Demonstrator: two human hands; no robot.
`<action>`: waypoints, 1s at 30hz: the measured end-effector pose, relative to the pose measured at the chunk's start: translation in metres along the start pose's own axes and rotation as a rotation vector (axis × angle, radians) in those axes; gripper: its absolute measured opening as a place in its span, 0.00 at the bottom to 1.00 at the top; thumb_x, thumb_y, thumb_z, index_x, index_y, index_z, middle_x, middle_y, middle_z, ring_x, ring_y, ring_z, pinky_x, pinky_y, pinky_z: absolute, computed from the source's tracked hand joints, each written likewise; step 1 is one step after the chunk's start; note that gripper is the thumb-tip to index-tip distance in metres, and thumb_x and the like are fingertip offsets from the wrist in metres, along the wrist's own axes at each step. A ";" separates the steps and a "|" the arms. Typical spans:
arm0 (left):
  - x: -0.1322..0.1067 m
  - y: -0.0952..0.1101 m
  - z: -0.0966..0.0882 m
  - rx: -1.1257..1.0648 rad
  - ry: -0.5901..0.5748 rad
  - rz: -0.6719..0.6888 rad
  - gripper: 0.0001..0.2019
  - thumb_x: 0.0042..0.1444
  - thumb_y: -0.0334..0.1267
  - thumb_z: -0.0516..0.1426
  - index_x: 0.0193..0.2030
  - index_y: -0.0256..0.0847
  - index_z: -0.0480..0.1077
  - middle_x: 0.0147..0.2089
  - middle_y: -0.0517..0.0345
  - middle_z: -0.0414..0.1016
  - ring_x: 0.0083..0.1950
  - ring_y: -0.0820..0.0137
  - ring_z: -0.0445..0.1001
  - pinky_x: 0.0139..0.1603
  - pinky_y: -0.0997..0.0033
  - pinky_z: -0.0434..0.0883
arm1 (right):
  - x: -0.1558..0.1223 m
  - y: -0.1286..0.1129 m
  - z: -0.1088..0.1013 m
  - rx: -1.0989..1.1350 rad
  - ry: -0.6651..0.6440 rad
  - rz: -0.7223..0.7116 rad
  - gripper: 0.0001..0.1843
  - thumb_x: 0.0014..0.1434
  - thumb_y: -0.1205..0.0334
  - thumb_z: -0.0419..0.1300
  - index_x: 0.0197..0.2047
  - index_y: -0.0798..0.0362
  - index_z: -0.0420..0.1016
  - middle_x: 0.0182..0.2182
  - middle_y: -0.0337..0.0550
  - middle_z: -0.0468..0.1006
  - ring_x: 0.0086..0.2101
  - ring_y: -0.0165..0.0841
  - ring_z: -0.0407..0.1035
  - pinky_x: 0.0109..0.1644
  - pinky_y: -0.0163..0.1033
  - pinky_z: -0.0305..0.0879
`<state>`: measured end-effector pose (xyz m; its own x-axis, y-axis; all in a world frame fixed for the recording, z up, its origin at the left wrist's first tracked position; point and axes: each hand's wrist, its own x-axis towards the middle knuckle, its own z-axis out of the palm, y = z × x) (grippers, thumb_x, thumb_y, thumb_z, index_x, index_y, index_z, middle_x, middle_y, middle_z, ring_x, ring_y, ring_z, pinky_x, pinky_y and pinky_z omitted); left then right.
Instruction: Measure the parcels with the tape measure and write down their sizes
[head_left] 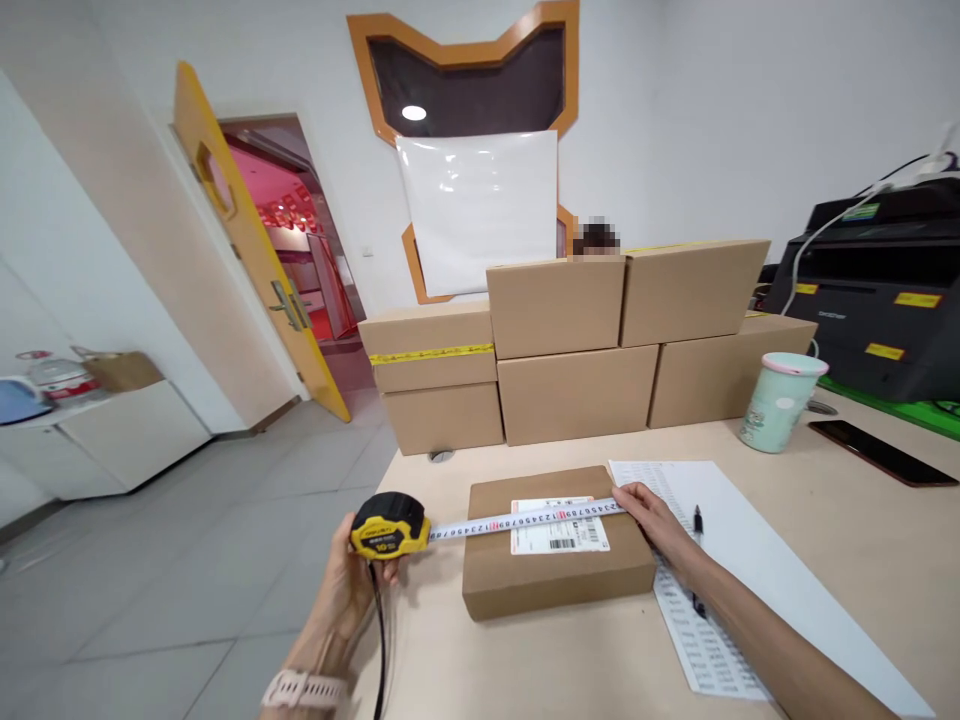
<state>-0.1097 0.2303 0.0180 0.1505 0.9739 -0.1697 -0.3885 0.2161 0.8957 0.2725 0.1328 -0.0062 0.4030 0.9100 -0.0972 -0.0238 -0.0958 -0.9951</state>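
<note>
"Tape measure: where do we have it?"
"Our left hand grips it; our right hand pinches the blade, stretched across the parcel on our table."
"And beyond?"
"We see stacked cartons behind the parcel."

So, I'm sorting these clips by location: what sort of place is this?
Probably an office used partly for packing or shipping: a dark machine that looks like a printer, stacked cardboard boxes along the desk, and a parcel with a barcoded label.
</note>
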 end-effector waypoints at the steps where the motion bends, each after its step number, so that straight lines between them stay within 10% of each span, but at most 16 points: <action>1: 0.000 -0.001 0.000 -0.006 0.000 -0.004 0.24 0.47 0.57 0.57 0.27 0.32 0.73 0.18 0.50 0.73 0.14 0.71 0.64 0.16 0.69 0.66 | -0.002 -0.001 0.001 0.003 0.000 0.009 0.22 0.48 0.38 0.61 0.29 0.50 0.67 0.25 0.36 0.74 0.29 0.35 0.68 0.33 0.36 0.61; 30: 0.002 -0.011 -0.005 -0.049 -0.030 -0.065 0.28 0.59 0.56 0.45 0.30 0.31 0.73 0.22 0.44 0.76 0.17 0.68 0.69 0.20 0.68 0.69 | 0.003 0.010 -0.011 -0.005 -0.076 0.127 0.19 0.51 0.41 0.60 0.33 0.48 0.68 0.29 0.38 0.74 0.31 0.36 0.68 0.30 0.35 0.63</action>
<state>-0.1099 0.2307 0.0057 0.2041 0.9554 -0.2134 -0.4213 0.2825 0.8618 0.2833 0.1305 -0.0161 0.3266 0.9184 -0.2233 -0.0655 -0.2137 -0.9747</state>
